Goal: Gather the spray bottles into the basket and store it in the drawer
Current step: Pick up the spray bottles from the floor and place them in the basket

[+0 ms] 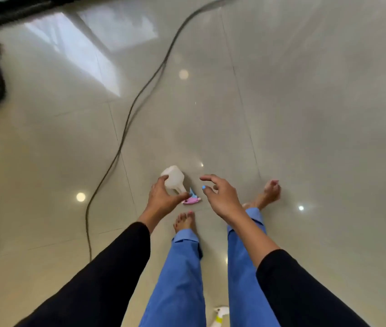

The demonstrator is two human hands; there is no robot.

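Two spray bottles are in view, neither yet in a basket; no basket or drawer appears in the frame. The white bottle (174, 179) lies on its side on the tiled floor (305, 114), directly ahead of the person's bare feet, with its pink and blue trigger head (192, 198) pointing back toward the person and its base pointing away (long axis running roughly away and slightly left). The left hand (163, 198) is at the bottle's neck, fingers curled around or against it; whether the grasp is fully closed cannot be told from this blurred view. The right hand (220, 197) hovers just right of the trigger head, fingers spread and holding nothing, apart from the bottle. Judgement: the left hand is the nearer and is placed to lift by the neck; the right is positioned to assist or to take the head end. A second bottle (220, 315) with a yellow band lies on the floor between the legs, behind the hands and well apart from them. A black cable (126, 128) runs across the floor to the left, clear of the reach.
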